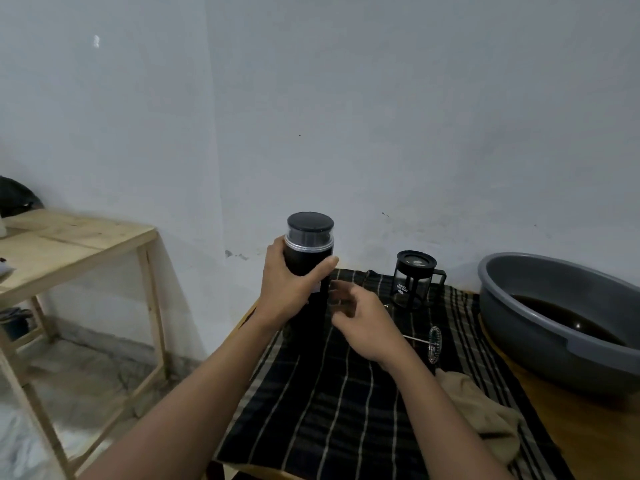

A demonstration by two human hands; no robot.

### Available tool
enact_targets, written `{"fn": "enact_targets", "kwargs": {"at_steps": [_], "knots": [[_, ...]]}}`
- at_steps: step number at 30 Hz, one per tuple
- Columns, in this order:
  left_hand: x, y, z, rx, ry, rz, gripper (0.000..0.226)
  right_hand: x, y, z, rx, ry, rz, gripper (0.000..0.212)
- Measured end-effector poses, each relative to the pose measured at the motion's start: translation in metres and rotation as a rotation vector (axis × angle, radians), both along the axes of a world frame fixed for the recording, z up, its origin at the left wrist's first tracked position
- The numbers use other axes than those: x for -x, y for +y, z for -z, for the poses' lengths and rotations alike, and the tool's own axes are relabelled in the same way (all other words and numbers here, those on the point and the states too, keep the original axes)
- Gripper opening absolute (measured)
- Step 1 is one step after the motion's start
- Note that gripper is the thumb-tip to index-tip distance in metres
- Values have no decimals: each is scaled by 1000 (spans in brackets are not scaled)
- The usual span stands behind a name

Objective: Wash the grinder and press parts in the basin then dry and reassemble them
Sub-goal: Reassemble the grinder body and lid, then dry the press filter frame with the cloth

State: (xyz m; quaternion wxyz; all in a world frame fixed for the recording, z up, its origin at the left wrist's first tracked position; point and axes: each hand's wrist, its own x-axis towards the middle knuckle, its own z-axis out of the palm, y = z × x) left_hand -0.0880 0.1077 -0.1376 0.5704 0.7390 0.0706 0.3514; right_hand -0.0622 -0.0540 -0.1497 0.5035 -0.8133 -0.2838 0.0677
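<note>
Black grinder [309,258] upright within curled fingers of left hand [287,292]; right hand [363,327] just beside, fingers loose, empty

I am looking into the corner of a plain room. Two pale grey-white painted walls meet there: the left wall [86,116] and the back wall [415,98], which fills most of the view. The back wall shows dark scuffs and specks low down, and chipped paint [235,254] near the corner. A light unfinished wooden table [79,237] stands against the left wall on slim square legs. A dark rounded object [15,195] sits at its far edge, and something blue [14,323] lies beneath. The floor [104,368] is mottled grey. At lower right shows bare brown wood of the counter [571,427]. The light is dim, cool and even.
</note>
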Motion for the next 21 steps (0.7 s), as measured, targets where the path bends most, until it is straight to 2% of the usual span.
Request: {"fn": "enact_targets", "kwargs": {"at_steps": [2, 5, 9, 12, 14, 15, 17, 19, 21], "knots": [[4, 0, -4, 55, 43, 57, 76, 3, 4, 0, -27, 28, -12, 50], [9, 5, -7, 54, 60, 43, 55, 6, 8, 0, -27, 32, -10, 52], [17, 8, -16, 17, 92, 6, 55, 10, 10, -4, 1, 30, -9, 53], [22, 6, -21, 12, 126, -2, 69, 12, 7, -13, 28, 18, -5, 51], [24, 1, -24, -29, 129, -116, 86, 10, -4, -20, 43, -2, 33, 54], [26, -3, -26, -76, 88, -230, 88, 8, -12, -24, 39, -11, 57, 57], [30, -16, -34, -179, -138, -415, 77, -2, -36, -31, 29, -23, 110, 59], [31, -34, -42, -296, -385, -352, 58, -13, -63, -38, 34, -21, 170, 58], [22, -58, -47, -452, -417, -150, 44, -26, -90, -40, 13, -27, 259, 56]]}}
